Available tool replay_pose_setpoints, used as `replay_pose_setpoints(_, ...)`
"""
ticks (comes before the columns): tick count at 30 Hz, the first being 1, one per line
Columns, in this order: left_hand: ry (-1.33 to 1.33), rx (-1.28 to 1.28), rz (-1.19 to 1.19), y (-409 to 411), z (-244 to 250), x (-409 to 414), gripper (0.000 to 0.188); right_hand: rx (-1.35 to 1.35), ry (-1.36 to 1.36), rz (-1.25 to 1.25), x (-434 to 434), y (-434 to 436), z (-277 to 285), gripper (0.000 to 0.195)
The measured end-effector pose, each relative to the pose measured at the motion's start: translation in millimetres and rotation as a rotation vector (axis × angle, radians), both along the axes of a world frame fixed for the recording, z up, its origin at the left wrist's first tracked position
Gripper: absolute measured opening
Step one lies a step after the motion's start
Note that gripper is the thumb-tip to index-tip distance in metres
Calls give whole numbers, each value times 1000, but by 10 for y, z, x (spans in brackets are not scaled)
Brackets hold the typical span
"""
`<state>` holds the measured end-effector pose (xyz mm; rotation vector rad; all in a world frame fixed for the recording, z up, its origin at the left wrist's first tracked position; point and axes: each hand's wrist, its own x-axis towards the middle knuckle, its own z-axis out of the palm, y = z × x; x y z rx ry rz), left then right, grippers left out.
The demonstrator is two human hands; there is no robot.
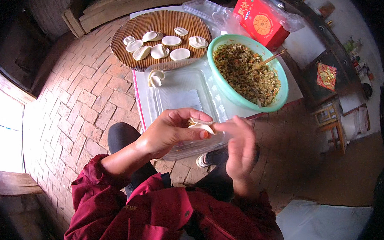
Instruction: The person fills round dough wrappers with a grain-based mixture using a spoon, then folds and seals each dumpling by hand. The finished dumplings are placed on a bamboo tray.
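My left hand point(166, 130) holds a partly folded dumpling point(201, 126) between thumb and fingers, with a little filling showing at its left side. My right hand point(241, 146) is blurred; a fingertip meets the dumpling's right end, while other fingers are raised. Whether it pinches the dough cannot be made out. Beneath both hands lies a clear plastic tray point(181, 86) with one pleated dumpling point(156, 78) in its far left corner. Right of the tray stands a mint-green bowl point(284, 95) of chopped filling point(241, 72), with chopsticks point(274, 57) leaning in it.
Several dough wrappers point(180, 54) lie on a round slatted mat point(162, 21) at the table's far left. Behind the bowl are a red carton point(255, 20) bearing writing and a clear plastic container point(203, 7). A wooden stool point(332, 123) stands right on the brick floor point(91, 92).
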<state>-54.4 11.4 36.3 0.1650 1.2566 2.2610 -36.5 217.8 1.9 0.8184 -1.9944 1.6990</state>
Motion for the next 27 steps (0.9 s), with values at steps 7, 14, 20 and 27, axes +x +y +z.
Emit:
replay_pose_setpoints(7,-87,44,-142,18,32,26,35,50,-211,172,-129,-197,-76,115)
replay_pose_setpoints(14,203,-110,-169,43,88,32,46,198,10,246,-274,-160,34,89)
replay_pose_setpoints(20,222,-248,-349,30,225,-2,38,51,-18,406,-273,-258,144,84)
replay_pose_setpoints(27,259,-232,-262,45,294,12,37,102,99,363,-380,-200,71,65)
